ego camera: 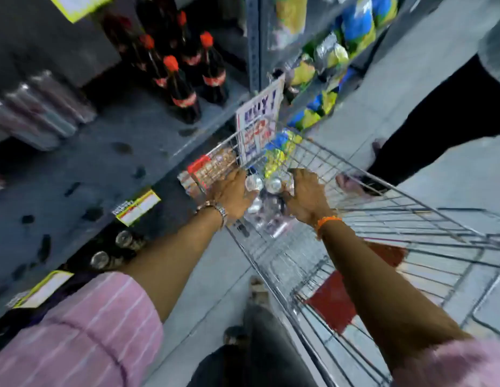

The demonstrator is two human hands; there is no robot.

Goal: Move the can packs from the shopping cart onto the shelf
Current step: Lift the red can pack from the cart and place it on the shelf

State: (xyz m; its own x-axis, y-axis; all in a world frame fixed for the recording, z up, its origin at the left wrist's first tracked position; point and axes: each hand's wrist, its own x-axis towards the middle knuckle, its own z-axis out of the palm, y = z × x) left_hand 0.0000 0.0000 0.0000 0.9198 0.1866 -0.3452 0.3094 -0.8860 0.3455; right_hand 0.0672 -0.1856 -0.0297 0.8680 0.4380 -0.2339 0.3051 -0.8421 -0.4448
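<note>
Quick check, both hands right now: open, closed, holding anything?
Left hand: closed on the left side of the plastic-wrapped pack of silver cans.
Right hand: closed on the same pack's right side.

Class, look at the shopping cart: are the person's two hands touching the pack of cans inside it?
Touching. The head view shows the left hand and right hand pressed against opposite sides of the can pack, with no gap visible.

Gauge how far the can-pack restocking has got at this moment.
Done: one clear-wrapped can pack lies on the grey shelf. In hand: left hand and right hand flank another wrapped can pack in the wire shopping cart. Left: shelving it; further packs can't be seen.
</note>
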